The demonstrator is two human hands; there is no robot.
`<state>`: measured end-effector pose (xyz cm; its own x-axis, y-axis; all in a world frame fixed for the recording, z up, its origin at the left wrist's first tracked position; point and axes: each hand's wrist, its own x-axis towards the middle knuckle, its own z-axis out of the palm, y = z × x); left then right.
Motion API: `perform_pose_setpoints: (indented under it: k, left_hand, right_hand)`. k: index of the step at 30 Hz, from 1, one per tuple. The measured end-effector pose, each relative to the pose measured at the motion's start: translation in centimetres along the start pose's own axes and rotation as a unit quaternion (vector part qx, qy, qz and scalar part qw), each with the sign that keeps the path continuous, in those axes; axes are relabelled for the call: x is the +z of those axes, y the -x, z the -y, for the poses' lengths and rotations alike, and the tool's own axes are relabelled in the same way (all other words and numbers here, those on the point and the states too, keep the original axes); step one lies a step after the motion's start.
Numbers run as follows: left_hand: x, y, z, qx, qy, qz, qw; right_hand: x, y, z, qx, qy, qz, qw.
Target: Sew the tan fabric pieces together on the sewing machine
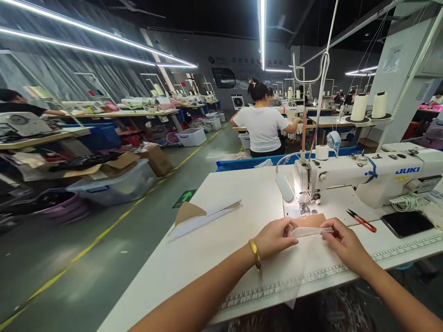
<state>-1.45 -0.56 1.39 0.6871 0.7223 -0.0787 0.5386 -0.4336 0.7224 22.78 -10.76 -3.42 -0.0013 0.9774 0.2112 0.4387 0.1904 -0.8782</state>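
Note:
Close to the front of a white sewing machine [356, 175], both hands pinch one folded piece of sheer white fabric [308, 232]. My left hand [277, 236], with a gold bangle at the wrist, is closed on its left end. The right end is between the thumb and fingers of my right hand [342, 242]. A tan piece [313, 220] lies just behind the fold, near the lit presser foot [304, 210]; whether it is joined to the white fabric I cannot tell. Sheer fabric hangs down toward the table's front edge.
Red-handled thread snips [367, 224] and a black phone [407, 223] lie right of my hands. Tan and white pieces [207, 220] lie on the table's left side. A ruler strip [325, 275] runs along the front edge. A person [261, 127] sits ahead, facing away.

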Motion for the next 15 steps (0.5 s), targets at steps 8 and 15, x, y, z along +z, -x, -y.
perform_pose_setpoints:
  k: [8,15]
  left_hand:
    - [1.0,0.1,-2.2,0.04,0.02,-0.001,0.999]
    - [1.0,3.5,-6.1,0.025,0.24,0.181,0.953]
  right_hand:
    - [-5.9,-0.4,2.2,0.063,0.082,0.172,0.98]
    - [-0.7,-1.5,3.7,0.075,-0.216,0.371,0.9]
